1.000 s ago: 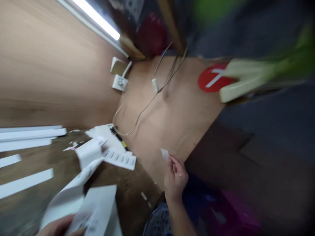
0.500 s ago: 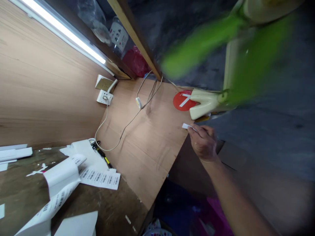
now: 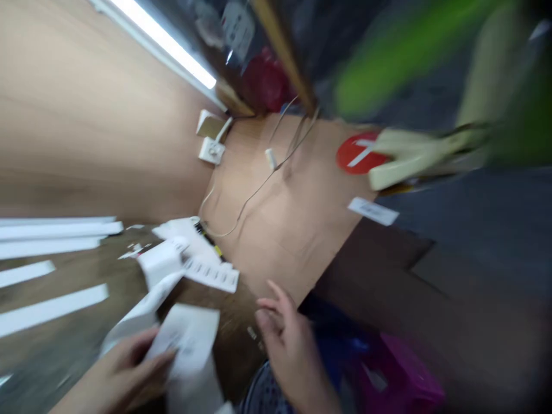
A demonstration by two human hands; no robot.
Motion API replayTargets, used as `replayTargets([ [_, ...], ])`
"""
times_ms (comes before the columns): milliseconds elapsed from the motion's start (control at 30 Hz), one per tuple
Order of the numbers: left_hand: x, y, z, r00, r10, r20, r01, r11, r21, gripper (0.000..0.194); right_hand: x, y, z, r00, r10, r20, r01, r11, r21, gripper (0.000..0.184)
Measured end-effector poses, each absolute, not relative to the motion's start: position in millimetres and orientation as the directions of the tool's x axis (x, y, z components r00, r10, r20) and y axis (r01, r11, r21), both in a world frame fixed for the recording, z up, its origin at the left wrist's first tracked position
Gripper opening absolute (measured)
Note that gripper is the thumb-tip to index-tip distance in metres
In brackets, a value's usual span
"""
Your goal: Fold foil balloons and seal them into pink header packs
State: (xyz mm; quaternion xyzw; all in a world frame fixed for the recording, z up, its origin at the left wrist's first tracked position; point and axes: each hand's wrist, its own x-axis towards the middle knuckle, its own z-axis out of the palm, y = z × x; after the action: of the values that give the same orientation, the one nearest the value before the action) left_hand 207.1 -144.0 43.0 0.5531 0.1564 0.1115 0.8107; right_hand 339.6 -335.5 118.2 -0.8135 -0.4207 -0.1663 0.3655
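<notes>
My left hand [image 3: 138, 359], at the lower left, has its thumb and fingers closed on a white paper strip [image 3: 194, 333] with smeared dark print. The strip bends down below my fingers. To the right of it my right hand [image 3: 293, 345] hovers over the table's front edge, blurred, fingers apart and holding nothing. A small white label [image 3: 373, 211] with dark print sits at the right edge of the tan board [image 3: 297, 218], partly jutting past it. A longer printed label strip [image 3: 211, 275] curls on the brown tabletop behind my left hand.
A green-bladed fan [image 3: 388, 69] stands at the right, its cream foot [image 3: 405, 158] by a red disc [image 3: 351, 158]. A cable with a switch [image 3: 271, 159] crosses the board from a wall socket [image 3: 211, 150]. White strips [image 3: 56, 305] lie left; a magenta bag [image 3: 401, 374] is below.
My right hand has let go of the white label at the board's edge and drawn back toward me. My left hand has come into view gripping the paper strip. The view has shifted left.
</notes>
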Motion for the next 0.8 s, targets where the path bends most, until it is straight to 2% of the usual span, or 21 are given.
replayTargets([
  [33,202.5,-145.8,48.0,0.925,0.343,-0.161,0.019,0.381,0.924,0.039,326.7,-320.2,87.7,0.663,0.609,0.436,0.687,-0.264,-0.677,0.052],
  [67,199.5,-147.0,51.8,0.926,0.349,-0.146,0.0,0.387,0.922,0.043,314.6,-305.9,62.0,0.708,0.632,0.316,0.51,-0.148,-0.847,0.059],
  [100,198.0,-147.2,53.9,0.923,0.358,-0.142,-0.014,0.399,0.917,0.046,304.1,-293.1,41.8,0.741,0.63,0.232,0.329,-0.039,-0.944,0.063],
  [167,196.5,-145.9,52.4,0.925,0.352,-0.14,-0.015,0.403,0.915,0.045,291.6,-273.4,17.8,0.801,0.584,0.133,0.067,0.133,-0.989,0.06],
  [200,195.3,-145.1,49.5,0.933,0.332,-0.137,-0.009,0.404,0.915,0.043,289.8,-266.6,12.5,0.823,0.559,0.104,0.002,0.18,-0.984,0.057],
  [300,189.3,-144.1,38.9,0.954,0.278,-0.113,-0.013,0.415,0.91,0.033,295.3,-257.2,11.2,0.838,0.54,0.076,-0.037,0.195,-0.98,0.051],
  [367,186.5,-144.1,33.9,0.944,0.316,-0.1,-0.048,0.428,0.902,0.031,300.7,-257.6,15.8,0.819,0.566,0.092,0.032,0.116,-0.993,0.044],
  [433,186.6,-143.5,31.8,0.921,0.373,-0.115,-0.063,0.432,0.9,0.034,304.1,-260.3,22.8,0.817,0.522,0.246,0.294,-0.009,-0.956,0.038],
  [467,187.6,-142.9,31.7,0.912,0.388,-0.133,-0.053,0.432,0.901,0.036,305.1,-261.7,27.0,0.78,0.489,0.39,0.483,-0.075,-0.872,0.036],
  [533,189.9,-141.2,32.3,0.908,0.385,-0.163,-0.021,0.43,0.903,0.038,306.3,-263.4,36.2,0.553,0.519,0.651,0.807,-0.142,-0.573,0.034],
  [567,190.8,-140.4,32.6,0.914,0.372,-0.164,-0.01,0.425,0.905,0.038,306.9,-263.2,40.4,0.41,0.592,0.694,0.895,-0.112,-0.432,0.035],
  [600,191.3,-139.7,32.6,0.922,0.354,-0.154,-0.008,0.414,0.91,0.036,307.5,-262.5,43.8,0.289,0.675,0.679,0.935,-0.045,-0.352,0.035],
  [667,190.6,-138.7,32.0,0.94,0.321,-0.112,-0.014,0.366,0.931,0.031,308.7,-259.7,47.3,0.178,0.786,0.591,0.926,0.069,-0.371,0.031],
  [800,185.1,-136.6,29.9,0.965,0.26,-0.031,-0.032,0.232,0.972,0.026,308.3,-256.2,44.1,0.278,0.821,0.498,0.834,0.051,-0.549,0.02],
])
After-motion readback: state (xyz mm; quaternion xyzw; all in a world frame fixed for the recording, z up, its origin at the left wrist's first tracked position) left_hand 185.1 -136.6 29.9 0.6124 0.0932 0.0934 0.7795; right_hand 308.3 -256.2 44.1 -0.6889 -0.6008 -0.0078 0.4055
